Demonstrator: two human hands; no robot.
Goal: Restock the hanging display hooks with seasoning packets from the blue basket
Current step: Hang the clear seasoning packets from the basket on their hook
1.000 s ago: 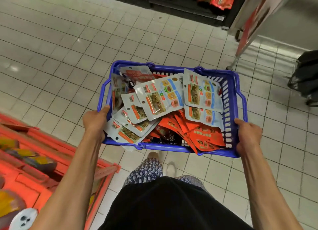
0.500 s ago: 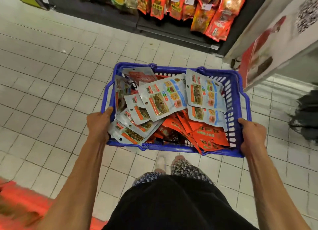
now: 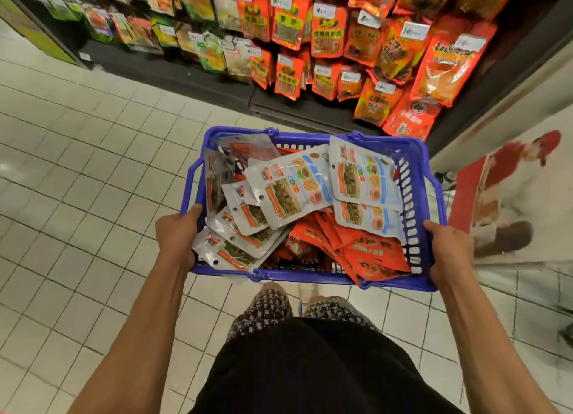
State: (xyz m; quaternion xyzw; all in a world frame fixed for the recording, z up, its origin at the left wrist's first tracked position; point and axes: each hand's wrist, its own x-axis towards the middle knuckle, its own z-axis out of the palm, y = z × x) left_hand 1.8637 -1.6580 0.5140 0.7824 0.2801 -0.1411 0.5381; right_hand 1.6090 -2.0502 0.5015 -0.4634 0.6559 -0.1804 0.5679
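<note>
A blue slatted plastic basket (image 3: 417, 202), long axis left to right, is held level above pale floor tiles (image 3: 93, 171). Inside lie flat glossy packets: silver ones (image 3: 291, 185) on top and left, orange ones (image 3: 369, 252) heaped below right. The left hand (image 3: 178, 237) and right hand (image 3: 449, 252) curl round its side rims. Beyond it, a rack (image 3: 325, 38) of hanging orange pouches.

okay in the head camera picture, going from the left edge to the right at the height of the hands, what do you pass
Tiled floor → left hand → silver packets → red packets → basket right wall → right hand → red and white poster.
</note>
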